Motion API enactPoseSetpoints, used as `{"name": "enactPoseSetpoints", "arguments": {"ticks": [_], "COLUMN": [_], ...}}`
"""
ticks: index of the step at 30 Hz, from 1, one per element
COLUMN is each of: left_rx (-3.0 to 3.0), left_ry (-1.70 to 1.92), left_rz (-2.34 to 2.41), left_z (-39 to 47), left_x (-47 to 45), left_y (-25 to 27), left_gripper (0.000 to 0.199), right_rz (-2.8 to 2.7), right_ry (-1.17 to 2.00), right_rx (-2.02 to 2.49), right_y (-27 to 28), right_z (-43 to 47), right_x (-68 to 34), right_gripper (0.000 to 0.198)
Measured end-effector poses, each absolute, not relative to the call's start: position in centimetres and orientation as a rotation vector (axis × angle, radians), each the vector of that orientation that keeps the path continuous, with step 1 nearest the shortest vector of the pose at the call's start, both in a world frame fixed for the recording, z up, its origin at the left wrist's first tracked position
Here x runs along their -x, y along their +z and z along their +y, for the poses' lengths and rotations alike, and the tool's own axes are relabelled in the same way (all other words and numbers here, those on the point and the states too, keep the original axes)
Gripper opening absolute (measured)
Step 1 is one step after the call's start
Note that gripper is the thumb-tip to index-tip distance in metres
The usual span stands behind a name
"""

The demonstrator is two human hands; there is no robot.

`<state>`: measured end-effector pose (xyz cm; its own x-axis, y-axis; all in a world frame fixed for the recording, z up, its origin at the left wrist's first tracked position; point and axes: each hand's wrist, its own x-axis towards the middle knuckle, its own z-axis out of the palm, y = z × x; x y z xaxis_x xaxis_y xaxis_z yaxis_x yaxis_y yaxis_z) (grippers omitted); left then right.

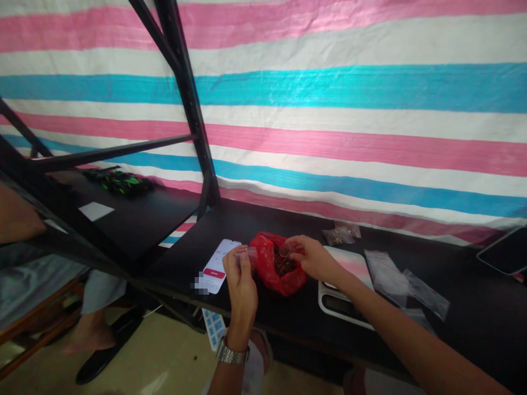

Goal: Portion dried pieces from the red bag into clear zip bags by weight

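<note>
A red plastic bag [267, 269] stands with its mouth open on the black table, holding many small brown pieces [284, 265]. My left hand [242, 280] is to its left, thumb and fingers closed on a small clear plastic bag [250, 253]. My right hand [310, 257] is at the red bag's right rim, fingertips pinched together over the brown pieces. A faint clear, rounded edge shows by those fingertips, too indistinct to name. Beneath my right wrist sits a white kitchen scale [324, 300], partly covered by the forearm.
A phone [218, 263] with a timer screen lies left of my left hand. Flat clear bags [387, 274] lie right of the scale; filled small bags [338, 236] lie behind it. A dark-screened device [504, 251] is far right. Black shelf posts [189, 104] and a seated person [99, 302] are left.
</note>
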<state>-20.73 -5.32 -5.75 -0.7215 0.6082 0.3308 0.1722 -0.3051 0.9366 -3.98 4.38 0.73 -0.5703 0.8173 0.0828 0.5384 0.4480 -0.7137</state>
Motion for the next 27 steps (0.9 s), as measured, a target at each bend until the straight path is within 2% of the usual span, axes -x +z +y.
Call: {"name": "enactPoseSetpoints", "arguments": {"ticks": [2, 4, 9, 22, 27], "left_rx": [-0.782, -0.689, -0.711, -0.475, -0.441], "left_ry": [2.068, 2.018, 1.896, 1.868, 1.853], "left_rz": [1.506, 1.373, 1.247, 1.018, 1.014], "left_z": [-4.4, -3.2, -0.8, -0.7, -1.0], "left_x": [21.1, 21.7, 22.7, 23.9, 23.9], "left_y": [-5.9, -5.9, -5.8, -5.7, -5.2], "left_gripper": [0.044, 0.044, 0.045, 0.035, 0.035], "right_rz": [-2.559, -2.726, -2.747, -2.609, -2.274], "right_ry": [0.564, 0.36, 0.261, 0.553, 0.788], "right_rx": [1.227, 1.276, 1.372, 1.207, 1.164], "right_y": [1.5, 2.1, 2.1, -1.0, -2.1], "right_z": [4.0, 3.7, 4.2, 6.2, 5.7], "right_x": [4.7, 5.7, 7.8, 8.2, 7.8], "right_gripper": [0.023, 0.02, 0.024, 0.021, 0.032]}}
